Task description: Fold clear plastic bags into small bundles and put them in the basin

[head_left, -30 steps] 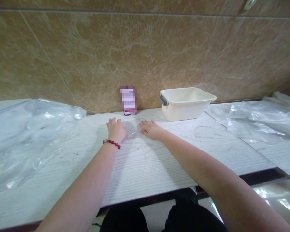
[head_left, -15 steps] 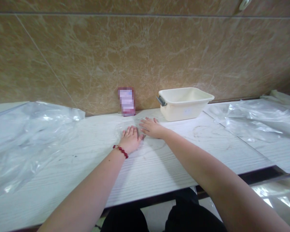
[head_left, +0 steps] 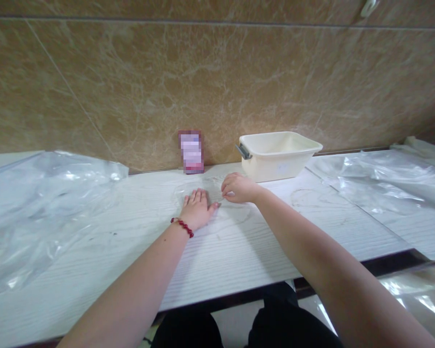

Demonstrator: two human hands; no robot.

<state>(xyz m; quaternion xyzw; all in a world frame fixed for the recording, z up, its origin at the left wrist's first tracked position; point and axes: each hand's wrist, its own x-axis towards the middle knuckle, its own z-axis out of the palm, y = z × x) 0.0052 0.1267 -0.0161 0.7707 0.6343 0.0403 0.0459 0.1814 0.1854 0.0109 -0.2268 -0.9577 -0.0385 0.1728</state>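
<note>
Both hands on a clear plastic sheet near the worktop's back edge

Left hand (head_left: pixel 197 210) lies flat, fingers spread, pinning the thin clear sheet (head_left: pixel 235 215); right hand (head_left: pixel 239 188) curls its fingers, pinching the film. Risk: it's flimsy and could tear or slip free under the pull. The cream tub (head_left: pixel 279 154), just right against the wall, looks empty.

- Left hand (head_left: pixel 196 210) lies flat on a thin clear film (head_left: pixel 235 212) on the white table (head_left: pixel 130 227).
- Right hand (head_left: pixel 239 188), fingers curled, pinches the film's edge.
- Cream tub (head_left: pixel 279 155) stands near, against the wall.
</note>
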